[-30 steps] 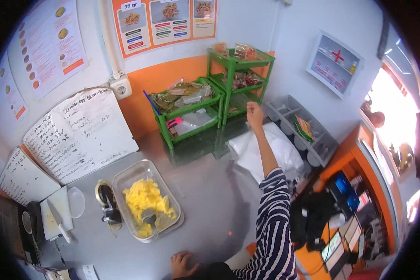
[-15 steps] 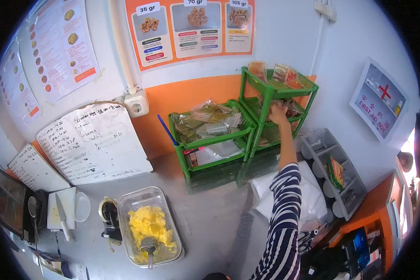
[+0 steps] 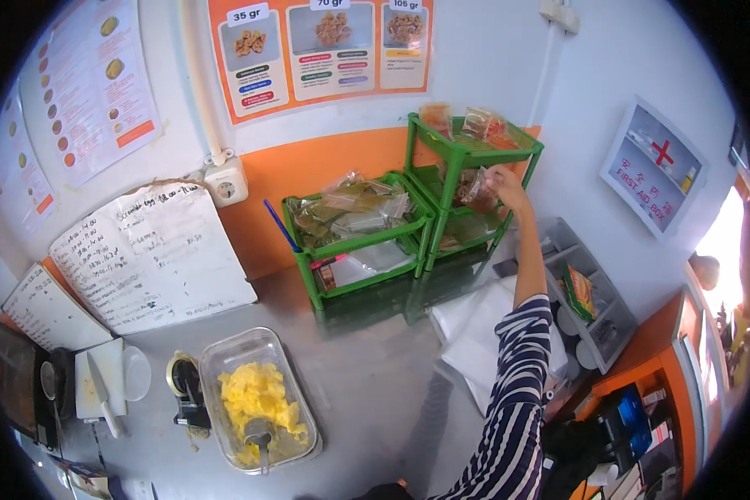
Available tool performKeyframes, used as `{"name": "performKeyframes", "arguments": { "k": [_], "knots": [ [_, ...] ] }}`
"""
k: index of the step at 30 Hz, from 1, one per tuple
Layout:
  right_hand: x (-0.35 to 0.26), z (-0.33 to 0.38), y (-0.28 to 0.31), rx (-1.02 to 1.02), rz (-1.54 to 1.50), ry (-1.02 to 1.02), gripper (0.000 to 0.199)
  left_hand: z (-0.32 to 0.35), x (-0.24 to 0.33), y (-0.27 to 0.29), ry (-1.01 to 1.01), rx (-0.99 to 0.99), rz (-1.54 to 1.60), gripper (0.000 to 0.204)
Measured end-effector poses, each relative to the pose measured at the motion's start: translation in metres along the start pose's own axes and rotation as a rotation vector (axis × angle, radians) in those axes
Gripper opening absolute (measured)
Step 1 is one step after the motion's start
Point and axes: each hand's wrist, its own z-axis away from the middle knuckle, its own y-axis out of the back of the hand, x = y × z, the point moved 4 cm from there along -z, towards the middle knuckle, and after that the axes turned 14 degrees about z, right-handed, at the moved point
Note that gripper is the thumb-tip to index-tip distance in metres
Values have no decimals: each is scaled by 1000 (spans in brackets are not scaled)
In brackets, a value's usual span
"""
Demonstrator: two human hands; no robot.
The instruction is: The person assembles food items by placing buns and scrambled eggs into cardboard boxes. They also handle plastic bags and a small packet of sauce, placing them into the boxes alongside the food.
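Note:
My right hand (image 3: pixel 506 187), at the end of a striped sleeve, reaches to the middle level of the tall green rack (image 3: pixel 454 156). Its fingers are closed on the top of a small clear plastic bag (image 3: pixel 478 197) with brownish contents, held at the shelf's front opening. More bags of orange-red contents (image 3: pixel 496 129) lie on the rack's top shelf. Left of it, a lower green rack (image 3: pixel 354 248) holds several flat clear packets (image 3: pixel 350 204) with greenish contents. My left hand cannot be made out; only a dark shape shows at the bottom edge.
A clear tray (image 3: pixel 302 392) of scrambled egg with a metal scoop (image 3: pixel 258 433) stands on the steel table beside a tape dispenser (image 3: pixel 188 387). A knife (image 3: pixel 100 383) lies on a cutting board. White plastic sheets (image 3: pixel 467 325) and a grey divided organizer (image 3: pixel 612 321) are at right.
My right hand has drawn back from inside the middle shelf, bringing the small bag to the front of the rack. The whole view has shifted slightly.

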Motion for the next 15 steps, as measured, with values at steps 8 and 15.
{"name": "performKeyframes", "arguments": {
  "k": [8,15],
  "knots": [
    [-178,98,-35,-323,-432,80,28,13,90,-14,-238,-22,-165,20],
    [-414,224,-169,-746,-633,433,21,26,241,43,-579,171,-45,24]
  ]
}}
